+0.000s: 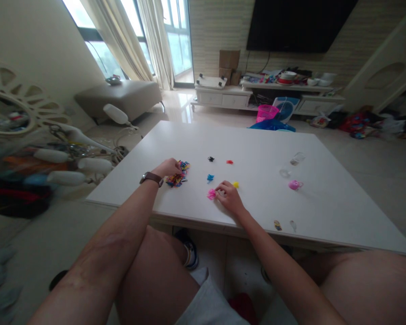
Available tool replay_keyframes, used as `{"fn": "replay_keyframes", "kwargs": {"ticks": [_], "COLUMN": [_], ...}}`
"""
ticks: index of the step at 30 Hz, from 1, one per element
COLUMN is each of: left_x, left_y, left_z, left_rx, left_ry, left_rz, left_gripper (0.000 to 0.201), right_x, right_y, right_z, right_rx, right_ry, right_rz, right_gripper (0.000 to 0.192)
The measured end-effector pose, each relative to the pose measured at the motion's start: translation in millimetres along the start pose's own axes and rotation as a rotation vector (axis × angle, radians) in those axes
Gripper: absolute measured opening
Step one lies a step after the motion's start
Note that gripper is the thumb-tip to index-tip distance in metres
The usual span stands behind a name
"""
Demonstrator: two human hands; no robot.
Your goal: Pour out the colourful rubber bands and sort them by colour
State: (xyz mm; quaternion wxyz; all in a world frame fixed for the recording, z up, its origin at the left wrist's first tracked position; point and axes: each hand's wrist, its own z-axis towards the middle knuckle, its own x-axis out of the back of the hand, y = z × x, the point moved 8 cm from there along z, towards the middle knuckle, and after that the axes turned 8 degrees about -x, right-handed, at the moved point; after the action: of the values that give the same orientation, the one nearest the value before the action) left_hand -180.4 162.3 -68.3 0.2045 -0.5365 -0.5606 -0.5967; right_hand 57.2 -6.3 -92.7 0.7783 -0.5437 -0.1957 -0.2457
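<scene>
My left hand [168,167], with a brown watch on its wrist, rests on a mixed pile of small multicoloured bands [177,177] on the white table [257,149]; its fingers look curled over the pile. My right hand [228,197] touches a small pink pile [211,194] with its fingertips. Right behind that hand lies a yellow piece [236,184]. Small blue [210,178], black [210,159] and red [229,161] bits lie apart further back.
A pink item [295,184] and two clear small containers [297,158] sit at the table's right. Two small charms [278,225] lie near the front edge. A cluttered rack [54,158] stands left; a TV cabinet [267,92] is behind.
</scene>
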Motion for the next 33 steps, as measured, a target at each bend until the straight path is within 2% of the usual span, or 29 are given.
{"fn": "replay_keyframes", "kwargs": {"ticks": [13,17,19,21,26,33], "left_x": [11.5,11.2,12.1,13.0,11.4,14.6], "left_y": [4,4,4,4,6,6], "left_z": [-2,-3,-4,-4,-5,-8], "left_rx": [-0.072,-0.07,-0.071,-0.079,-0.104,-0.111], "left_ry": [0.079,0.081,0.089,0.086,0.027,0.049], "left_rz": [-0.012,-0.096,-0.158,-0.18,-0.147,-0.154], "left_gripper": [0.014,0.014,0.022,0.029,0.029,0.029], "right_x": [1,2,1,1,0,0], "right_y": [1,-1,0,1,3,2], "right_z": [1,1,1,1,1,1], "right_rx": [-0.018,-0.011,-0.015,-0.018,-0.014,-0.013], "right_ry": [0.004,0.009,0.005,0.002,0.0,-0.001], "right_rz": [0.009,-0.003,0.0,0.004,0.005,0.01], "right_gripper": [0.009,0.01,0.01,0.01,0.009,0.009]}}
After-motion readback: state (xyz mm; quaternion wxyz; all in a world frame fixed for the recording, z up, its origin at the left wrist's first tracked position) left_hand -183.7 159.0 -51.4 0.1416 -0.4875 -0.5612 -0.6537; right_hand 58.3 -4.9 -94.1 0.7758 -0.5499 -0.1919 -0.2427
